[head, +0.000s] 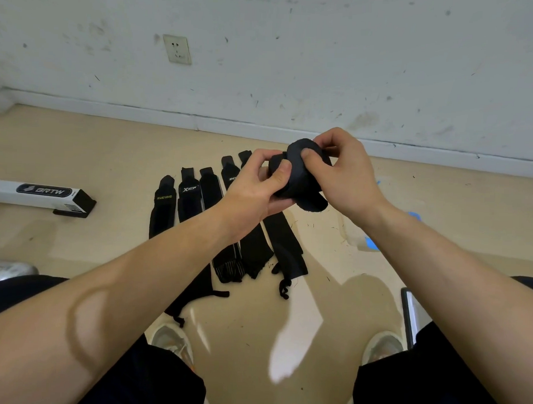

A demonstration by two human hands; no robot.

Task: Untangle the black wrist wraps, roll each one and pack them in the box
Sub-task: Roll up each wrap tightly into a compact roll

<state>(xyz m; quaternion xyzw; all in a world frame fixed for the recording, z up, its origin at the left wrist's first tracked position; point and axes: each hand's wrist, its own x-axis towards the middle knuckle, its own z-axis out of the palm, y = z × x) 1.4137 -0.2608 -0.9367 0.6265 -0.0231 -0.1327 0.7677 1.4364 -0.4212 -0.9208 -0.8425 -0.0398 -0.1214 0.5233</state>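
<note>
we are part way through. the untangling looks done: about six flat wraps point(187, 199) lie separate, side by side on the floor point(315, 312). as we judge it, the rolling has hardly started. only one roll point(295, 169) shows, held in the air between our hands above the far end of the row, with a short tail hanging loose beneath it. our left hand point(256, 188) curls round the roll from one side, thumb on the cloth. our right hand point(346, 174) pinches it from the other, thumb pressed on its round face. the box point(42, 194) lies well to the left, its open end toward the row. we cannot tell whether anything is inside, so packing seems wholly left.

the flat wraps run lengthways from the wall toward our feet, labels far, thumb loops near. the roll's axis seems tilted up toward us.
</note>
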